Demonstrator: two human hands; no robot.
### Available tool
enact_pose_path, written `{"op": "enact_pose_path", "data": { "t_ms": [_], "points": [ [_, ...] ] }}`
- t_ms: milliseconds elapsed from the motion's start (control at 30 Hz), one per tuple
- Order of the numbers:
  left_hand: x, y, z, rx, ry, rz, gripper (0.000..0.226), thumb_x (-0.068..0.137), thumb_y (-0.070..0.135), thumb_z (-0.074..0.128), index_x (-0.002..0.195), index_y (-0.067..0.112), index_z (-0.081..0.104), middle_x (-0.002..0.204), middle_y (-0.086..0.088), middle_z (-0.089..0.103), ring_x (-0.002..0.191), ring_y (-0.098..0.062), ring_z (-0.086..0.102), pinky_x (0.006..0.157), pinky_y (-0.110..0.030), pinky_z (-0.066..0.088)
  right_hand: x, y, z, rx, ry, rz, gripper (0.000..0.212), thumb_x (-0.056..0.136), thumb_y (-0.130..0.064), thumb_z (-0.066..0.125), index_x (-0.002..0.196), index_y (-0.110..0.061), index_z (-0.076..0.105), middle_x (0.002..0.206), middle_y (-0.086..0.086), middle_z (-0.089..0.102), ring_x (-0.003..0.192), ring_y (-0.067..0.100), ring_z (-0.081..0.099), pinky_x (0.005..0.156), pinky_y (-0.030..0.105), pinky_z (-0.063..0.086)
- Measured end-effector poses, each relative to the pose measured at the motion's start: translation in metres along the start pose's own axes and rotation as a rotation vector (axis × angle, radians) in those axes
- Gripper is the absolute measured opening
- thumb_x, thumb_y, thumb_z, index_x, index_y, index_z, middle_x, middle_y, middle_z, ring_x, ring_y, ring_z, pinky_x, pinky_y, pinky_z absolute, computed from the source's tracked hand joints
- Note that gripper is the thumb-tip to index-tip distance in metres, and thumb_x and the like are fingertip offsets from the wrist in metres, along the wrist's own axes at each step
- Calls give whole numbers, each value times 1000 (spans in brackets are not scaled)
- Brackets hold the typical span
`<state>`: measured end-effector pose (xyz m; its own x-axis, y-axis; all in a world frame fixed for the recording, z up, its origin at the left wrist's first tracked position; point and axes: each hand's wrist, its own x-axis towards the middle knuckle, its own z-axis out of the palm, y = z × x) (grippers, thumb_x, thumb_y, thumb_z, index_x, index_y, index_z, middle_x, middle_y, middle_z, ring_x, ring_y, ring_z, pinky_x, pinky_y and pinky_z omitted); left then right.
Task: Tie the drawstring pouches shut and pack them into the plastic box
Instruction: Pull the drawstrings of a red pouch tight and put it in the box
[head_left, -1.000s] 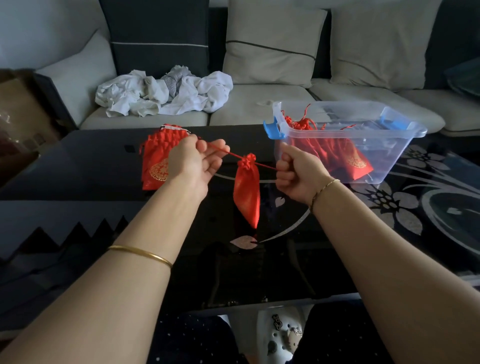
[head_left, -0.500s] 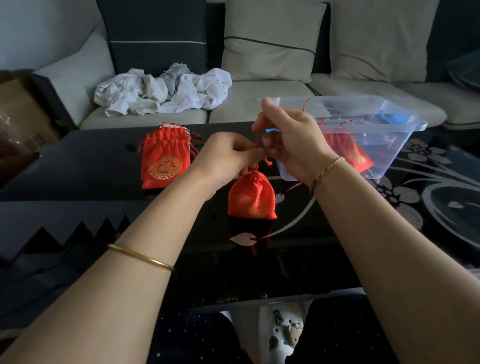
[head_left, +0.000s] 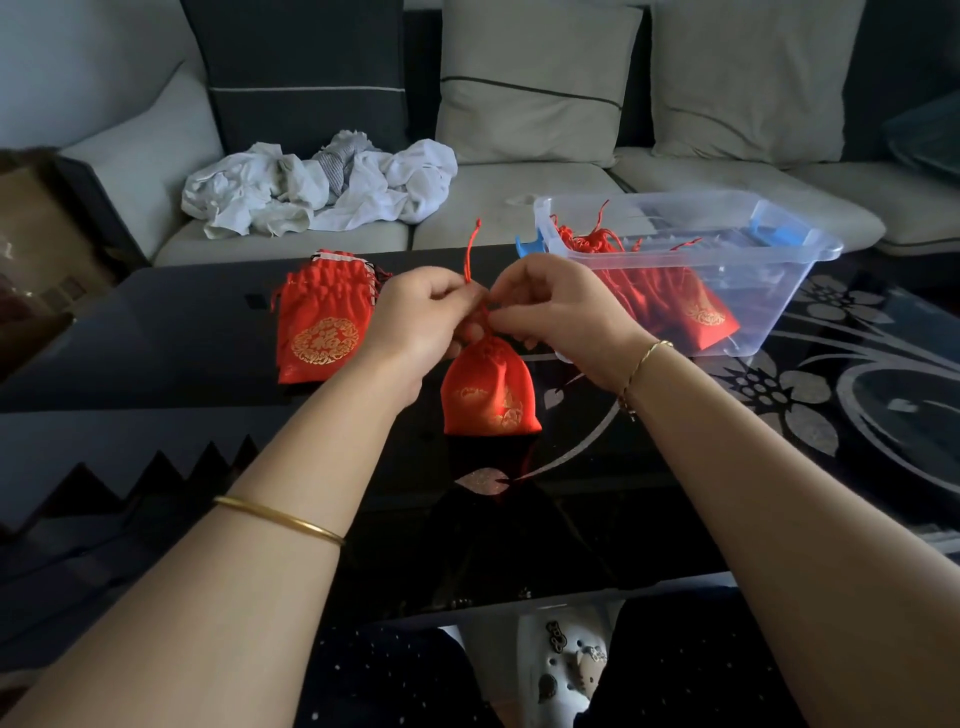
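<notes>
While being knotted at the neck: red pouch (head_left: 491, 395) hanging upright between both hands, bottom edge touching the black table (head_left: 156, 332) or sitting just above it; cannot tell which.
Left hand (head_left: 421, 317): curling in and pinching the red cord (head_left: 470, 249) right above the gathered neck, with the loose cord end sticking up past the knuckles.
Right hand (head_left: 561, 306): pressing fingertips together on the same cord, meeting the left hand over the neck.
Step in hand, judged: likely tying the knot, mouth already gathered tight.
Waiting pouches (head_left: 324, 322): lying in a flat stack on the table, left of the held pouch, well apart from the box.
Plastic box (head_left: 769, 291): standing on the table to the right, open at the top, holding finished pouches (head_left: 675, 306) with cords poking up near the rim.
Handling, judged: looking light, soft and limp; shiny cloth probably slipping under a loose grip; thin cord likely sliding back open unless pulled snug.
Where to hold, judged: pinching the cord close to the neck for tying; lifting by the gathered neck or knot for the move to the box, not by the slack body.
Progress, judged: sitting partway through, with several packed and a stack waiting.
Other things: crumpled white cloth (head_left: 322, 187) lying on the sofa (head_left: 519, 176) behind the table.
</notes>
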<state>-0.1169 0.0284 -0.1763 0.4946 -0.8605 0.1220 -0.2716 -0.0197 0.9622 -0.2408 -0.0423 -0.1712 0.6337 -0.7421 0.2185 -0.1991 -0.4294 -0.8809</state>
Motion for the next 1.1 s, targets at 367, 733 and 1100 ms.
{"op": "enact_pose_path", "data": {
  "t_ms": [367, 733, 1100],
  "points": [
    [1, 7, -2, -178, 77, -127, 11, 90, 12, 59, 99, 10, 65, 71, -3, 61, 60, -12, 58, 52, -21, 42, -1, -1, 11, -407, 140, -248, 8, 79, -11, 66, 84, -8, 71, 79, -2, 61, 74, 9, 53, 67, 19, 42],
    [-9, 11, 1, 577, 142, 413, 9, 74, 20, 74, 82, 23, 72, 96, 1, 45, 100, -21, 49, 94, -31, 40, 1, 1, 6, 191, 121, 242, 7, 79, -9, 68, 72, -8, 68, 63, 6, 53, 56, 13, 47, 52, 25, 41],
    [-1, 1, 0, 694, 141, 449, 7, 79, 23, 72, 84, 17, 71, 94, 2, 49, 99, -23, 51, 86, -30, 42, 2, 9, -1, 600, -71, 330, 14, 88, -1, 57, 76, -4, 63, 63, 5, 46, 51, 8, 38, 49, 18, 34]
  ]
}}
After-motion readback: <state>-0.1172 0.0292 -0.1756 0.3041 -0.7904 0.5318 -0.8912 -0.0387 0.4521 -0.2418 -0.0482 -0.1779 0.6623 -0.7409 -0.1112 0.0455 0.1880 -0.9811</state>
